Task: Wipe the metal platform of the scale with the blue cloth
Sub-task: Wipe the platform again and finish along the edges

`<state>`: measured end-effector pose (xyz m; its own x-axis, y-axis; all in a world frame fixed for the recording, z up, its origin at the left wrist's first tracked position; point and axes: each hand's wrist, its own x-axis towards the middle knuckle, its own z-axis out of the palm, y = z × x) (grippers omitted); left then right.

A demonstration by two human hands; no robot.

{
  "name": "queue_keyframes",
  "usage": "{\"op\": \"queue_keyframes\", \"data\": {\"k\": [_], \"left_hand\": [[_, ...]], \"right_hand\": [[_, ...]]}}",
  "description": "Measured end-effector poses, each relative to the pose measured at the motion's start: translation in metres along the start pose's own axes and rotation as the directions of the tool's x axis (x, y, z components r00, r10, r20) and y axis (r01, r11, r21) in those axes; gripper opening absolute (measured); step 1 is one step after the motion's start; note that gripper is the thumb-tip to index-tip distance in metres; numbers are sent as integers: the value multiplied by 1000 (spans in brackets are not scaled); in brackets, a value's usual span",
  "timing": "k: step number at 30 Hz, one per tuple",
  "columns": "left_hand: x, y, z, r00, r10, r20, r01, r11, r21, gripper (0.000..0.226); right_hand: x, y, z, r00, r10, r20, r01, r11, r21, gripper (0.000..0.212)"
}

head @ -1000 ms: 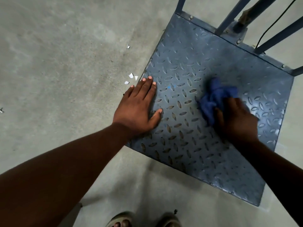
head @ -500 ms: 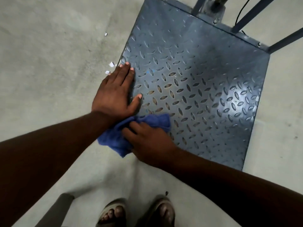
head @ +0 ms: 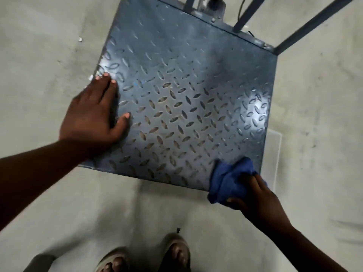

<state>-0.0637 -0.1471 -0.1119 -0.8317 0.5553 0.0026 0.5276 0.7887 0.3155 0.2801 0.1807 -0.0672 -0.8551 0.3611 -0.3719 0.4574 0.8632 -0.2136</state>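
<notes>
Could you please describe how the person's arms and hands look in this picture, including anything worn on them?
Both forearms are bare as far as the frame shows: no sleeves, gloves, watch or bracelets. The left hand has short nails that look pale and no ring visible on its fingers. The right hand also shows no ring, though its fingertips are partly hidden. No markings are visible on either arm.

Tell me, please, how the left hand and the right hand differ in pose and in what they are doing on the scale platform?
The left hand lies flat and open, holding nothing; the right hand is closed around the blue cloth. The left rests at the platform's left edge, the right at its near right corner. Both are bare.
</notes>
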Motion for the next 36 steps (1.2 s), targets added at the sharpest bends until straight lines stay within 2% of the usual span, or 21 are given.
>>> {"op": "queue_keyframes", "data": {"k": [2, 4, 6, 9, 12, 14, 18, 21, 23, 25, 27, 29, 31, 33, 36], "left_hand": [[1, 0, 4, 1000, -4, -17, 4, 1000, -8, 91], [1, -2, 8, 999, -2, -44, 1, 1000, -22, 94], [1, -3, 12, 997, 2, -72, -5, 999, -40, 96], [1, -2, 15, 996, 7, -91, -11, 999, -48, 95], [1, -5, 18, 998, 27, -50, -29, 999, -32, 92], [2, -8, 19, 999, 31, -42, -32, 999, -28, 91], [2, -6, 18, 998, 33, -59, -34, 999, -25, 91], [2, -3, 15, 999, 23, -46, -24, 1000, -17, 90], [2, -4, 14, 999, 20, -49, -20, 1000, -2, 90], [3, -5, 15, 999, 28, -46, -27, 1000, 13, 90], [2, -3, 15, 998, 37, -47, -36, 999, 21, 89], [2, -2, 15, 998, 36, -48, -34, 999, 31, 89], [3, -1, 13, 999, 34, -36, -32, 999, 33, 89], [4, -1, 13, 999, 27, -26, -26, 999, 29, 89], [2, -2, 13, 999, 23, -22, -22, 999, 36, 89]], "right_hand": [[2, 6, -4, 983, 169, -72, -151, 966, 208, 50], [24, 15, -13, 919, 343, -193, -263, 900, 348, 35], [57, 23, -24, 855, 477, -203, -353, 823, 444, 31], [128, 29, -37, 803, 591, -81, -432, 670, 603, 43], [214, 36, -65, 776, 630, -45, -420, 567, 708, 59], [265, 36, -89, 786, 614, -74, -404, 600, 691, 65], [311, 20, -99, 807, 544, -230, -379, 776, 504, 69], [293, 32, -89, 899, 303, -316, -224, 938, 264, 63], [285, 46, -91, 927, 202, -317, -144, 970, 197, 62], [291, 46, -95, 889, 339, -308, -240, 918, 317, 65], [313, 37, -92, 816, 469, -337, -359, 869, 340, 60], [332, 15, -88, 803, 449, -392, -368, 891, 266, 61], [345, -20, -84, 871, 307, -384, -269, 951, 150, 59], [354, -67, -77, 926, 131, -353, -84, 986, 146, 55], [340, -146, -57, 954, -147, -261, 172, 982, 76, 57]]}}
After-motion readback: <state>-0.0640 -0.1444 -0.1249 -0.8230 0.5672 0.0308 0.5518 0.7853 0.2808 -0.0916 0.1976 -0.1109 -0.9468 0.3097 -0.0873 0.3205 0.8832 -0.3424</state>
